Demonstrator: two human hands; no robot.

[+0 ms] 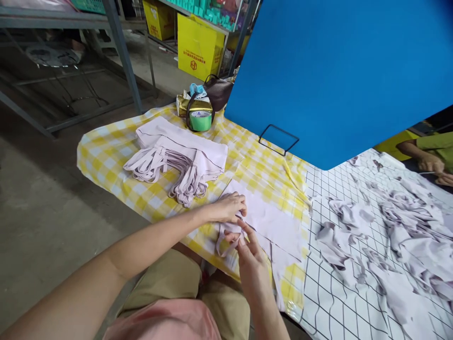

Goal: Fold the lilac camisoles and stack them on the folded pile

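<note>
A pale lavender fabric piece with straps lies spread on the yellow checked tablecloth in front of me. My left hand rests at its left end, fingers curled down on the cloth. Close below it, my right hand has its thumb and fingers pinched at a looped fabric strap. The two hands' fingertips nearly meet there, and the exact grip is partly hidden. Beyond my left forearm lies a neat stack of similar fabric pieces, their looped straps hanging toward me.
A green tape roll, a gold packet and a dark bag sit at the table's back. A big blue panel blocks the far right. Loose fabric pieces cover the white grid cloth, near another person's hands.
</note>
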